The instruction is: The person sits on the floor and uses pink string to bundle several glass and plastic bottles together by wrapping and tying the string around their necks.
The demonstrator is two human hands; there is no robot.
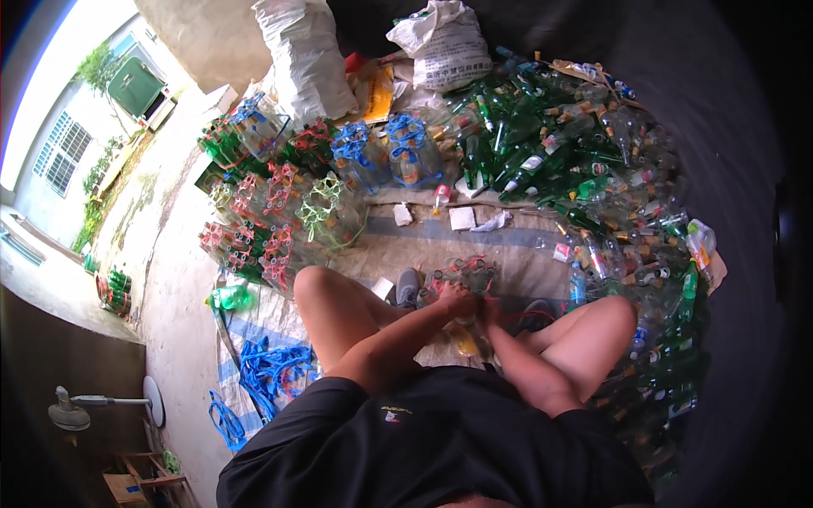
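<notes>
Between my feet stands a bundle of clear glass bottles (pixel 470 270), necks up, with red plastic cord (pixel 488 287) wound about the necks. Against its near side, my left hand (pixel 457 297) has curled fingers; what they grip is hidden. My right hand (pixel 488 312) meets it at the near right of the bundle, partly in shadow. A loose red strand (pixel 530 313) trails rightward from the right hand, which appears closed on the cord. Beneath my forearms lies a yellowish wrapper or label (pixel 465 343) on the woven sheet (pixel 406 247).
Tied bottle bundles (pixel 254 247) stand at left, some with blue cord (pixel 409 136). A heap of loose green and clear bottles (pixel 540 140) curves around the right. White sacks (pixel 305 63) stand behind. Blue strips (pixel 273 368) and a green plastic bottle (pixel 230 297) lie by my left knee.
</notes>
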